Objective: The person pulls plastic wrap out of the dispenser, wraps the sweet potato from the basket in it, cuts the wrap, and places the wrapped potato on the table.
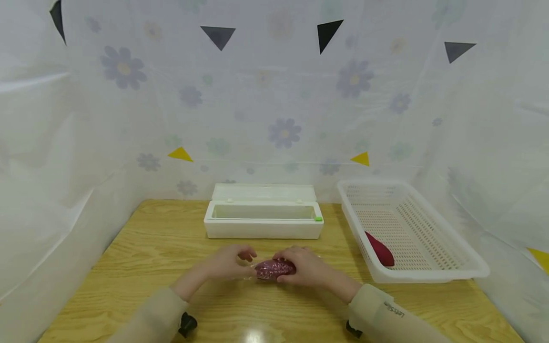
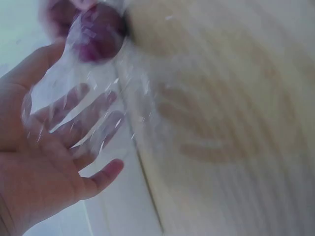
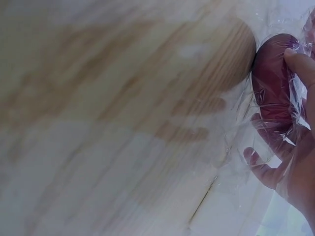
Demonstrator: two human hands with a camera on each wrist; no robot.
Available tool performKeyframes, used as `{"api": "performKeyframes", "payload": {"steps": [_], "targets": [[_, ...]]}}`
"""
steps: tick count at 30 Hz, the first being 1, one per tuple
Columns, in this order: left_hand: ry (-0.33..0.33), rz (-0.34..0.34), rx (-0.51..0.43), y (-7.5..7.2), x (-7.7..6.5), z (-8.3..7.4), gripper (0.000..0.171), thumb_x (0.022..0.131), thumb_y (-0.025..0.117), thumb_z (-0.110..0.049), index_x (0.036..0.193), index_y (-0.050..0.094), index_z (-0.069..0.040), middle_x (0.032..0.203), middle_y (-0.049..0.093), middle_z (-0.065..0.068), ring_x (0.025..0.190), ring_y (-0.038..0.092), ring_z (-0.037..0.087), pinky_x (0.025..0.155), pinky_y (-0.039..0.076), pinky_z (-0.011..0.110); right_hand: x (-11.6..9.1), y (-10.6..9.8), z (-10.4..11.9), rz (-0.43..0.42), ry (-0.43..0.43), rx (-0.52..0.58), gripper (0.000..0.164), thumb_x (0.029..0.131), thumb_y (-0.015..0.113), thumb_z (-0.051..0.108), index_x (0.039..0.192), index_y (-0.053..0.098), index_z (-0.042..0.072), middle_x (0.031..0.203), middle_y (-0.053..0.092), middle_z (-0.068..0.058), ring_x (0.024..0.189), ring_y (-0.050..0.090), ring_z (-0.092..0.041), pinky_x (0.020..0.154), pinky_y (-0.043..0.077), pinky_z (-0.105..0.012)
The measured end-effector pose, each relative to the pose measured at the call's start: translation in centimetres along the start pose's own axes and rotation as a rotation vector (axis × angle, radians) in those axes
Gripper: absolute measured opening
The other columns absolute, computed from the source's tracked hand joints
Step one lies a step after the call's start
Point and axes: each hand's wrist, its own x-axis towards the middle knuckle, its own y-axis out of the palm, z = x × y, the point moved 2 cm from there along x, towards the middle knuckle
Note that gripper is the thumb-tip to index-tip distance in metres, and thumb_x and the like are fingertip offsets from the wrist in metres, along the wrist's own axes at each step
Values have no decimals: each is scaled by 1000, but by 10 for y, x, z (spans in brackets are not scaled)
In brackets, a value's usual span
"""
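Note:
A dark red-purple sweet potato (image 1: 271,270), covered in crinkled clear cling film (image 2: 140,91), lies on the wooden table in front of me. My right hand (image 1: 306,267) grips its right end, the thumb pressed along its side in the right wrist view. Loose film spreads past the sweet potato (image 3: 273,81) over the right fingers. At its left end is my left hand (image 1: 227,263), fingers apart and fairly straight. In the left wrist view, film drapes across the fingers of that left hand (image 2: 54,152).
Behind the hands stands a long white box (image 1: 263,230) with its lid raised and a small green piece (image 1: 318,219) on its front edge. To the right, a white perforated basket (image 1: 429,275) holds another red sweet potato (image 1: 381,249). A flowered curtain (image 1: 257,105) hangs behind the table.

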Motion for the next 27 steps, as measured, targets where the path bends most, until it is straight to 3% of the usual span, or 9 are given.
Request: {"api": "performKeyframes", "payload": {"steps": [6,13,18,24,27], "targets": [[4,47,-22,-18,-17,13,46,82,74,-32,112,60,0,107,64,9,101,58,26,89,47,46,2,0,1,33,39,14,51,81,69,48,124,57,23,121,62,2,108,56,-15,97,42,-42],[-43,69,-77,-21,-33,26,50,79,76,-32,114,59,-1,108,63,7,102,57,24,91,47,45,3,-1,3,52,53,13,51,80,69,46,124,57,22,121,61,1,108,56,-17,95,44,-40],[-61,33,-119,-21,-39,35,45,80,76,-27,112,60,0,99,63,4,92,58,18,80,49,35,3,-2,4,51,62,26,51,81,70,46,123,58,21,120,61,1,107,56,-16,93,45,-39],[-50,-24,-217,-20,-45,39,18,84,71,-14,93,64,0,83,66,4,75,59,11,62,49,24,3,-2,4,49,64,19,50,81,69,46,123,58,21,119,62,1,107,56,-16,92,45,-39],[-47,-60,-217,-19,-47,40,11,87,67,-13,87,66,-2,79,66,3,70,59,9,58,48,23,4,-1,3,48,67,9,50,81,69,48,123,58,22,119,61,2,107,56,-16,92,45,-40]]}}
